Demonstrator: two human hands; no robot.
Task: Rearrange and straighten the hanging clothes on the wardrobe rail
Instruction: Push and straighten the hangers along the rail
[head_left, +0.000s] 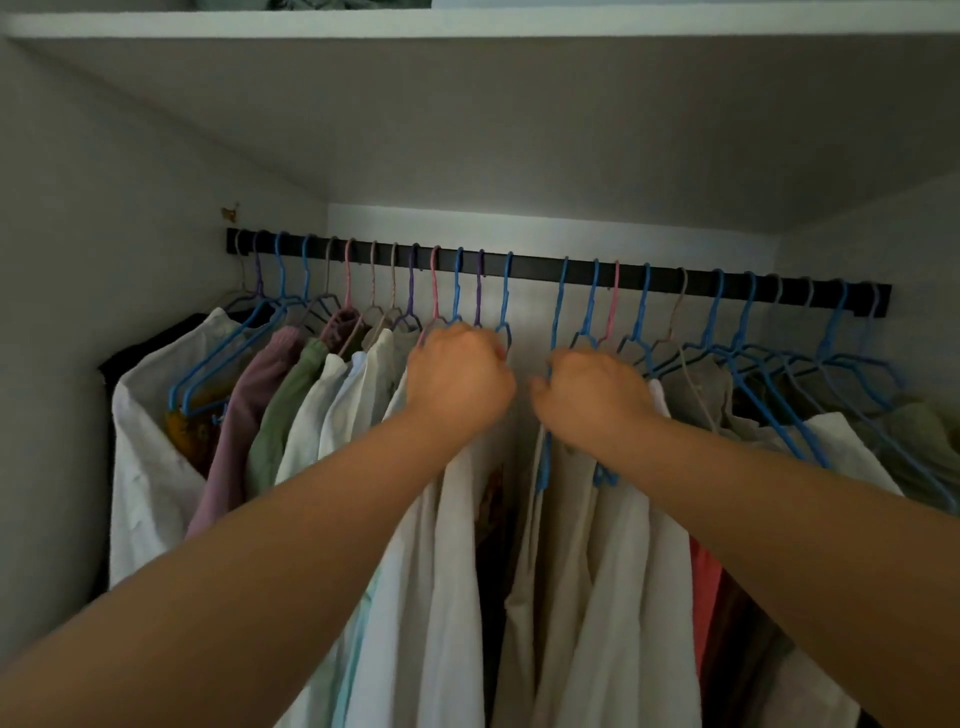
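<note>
Your one head camera looks forward and slightly up into the wardrobe, close to the rail (558, 270) and clothes (457, 571).

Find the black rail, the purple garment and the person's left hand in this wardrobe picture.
rail (535, 270), head view, bare stretch between the two groups of hangers.
purple garment (254, 384), head view, on its shoulder fold.
left hand (457, 379), head view, back of the hand, curled at the hangers.
</note>
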